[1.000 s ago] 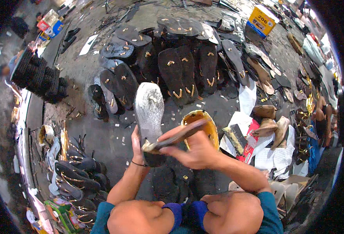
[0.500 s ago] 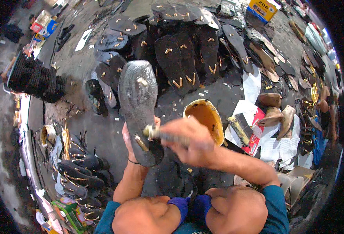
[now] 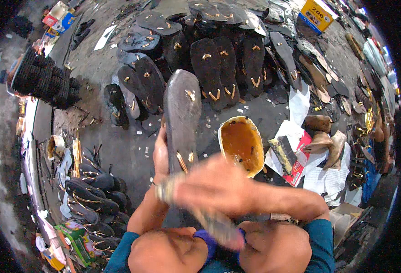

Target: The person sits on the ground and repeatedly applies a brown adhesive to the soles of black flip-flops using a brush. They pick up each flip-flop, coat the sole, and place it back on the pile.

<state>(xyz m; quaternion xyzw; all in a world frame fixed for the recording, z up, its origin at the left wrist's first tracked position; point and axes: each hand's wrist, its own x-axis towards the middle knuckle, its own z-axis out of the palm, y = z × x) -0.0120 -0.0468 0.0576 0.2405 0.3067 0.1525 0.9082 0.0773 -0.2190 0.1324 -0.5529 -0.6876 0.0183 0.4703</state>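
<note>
My left hand (image 3: 161,152) grips a dark sandal sole (image 3: 182,113) by its left edge, holding it raised with the toe away from me. Folded tan strap ends stick out of its face. Blurred by motion, my right hand (image 3: 221,184) is wrapped round a glue brush (image 3: 221,230) and crosses the near end of the sole. The brush head lies by my left wrist, and whether it touches the sole I cannot tell. Right of the sole stands a tub (image 3: 258,136) holding amber glue (image 3: 240,141), its rim crusted.
Many dark sandal soles (image 3: 205,63) lean in a heap ahead. A pile of strapped sandals (image 3: 93,200) lies to the left, below a stack of black soles (image 3: 39,77). Wooden shoe lasts (image 3: 334,150) rest on papers at right. Beyond them stands a yellow-blue box (image 3: 316,17).
The sole has shifted right and turned more edge-on. My right hand has swung the brush toward me and left, from the sole's face to its near end.
</note>
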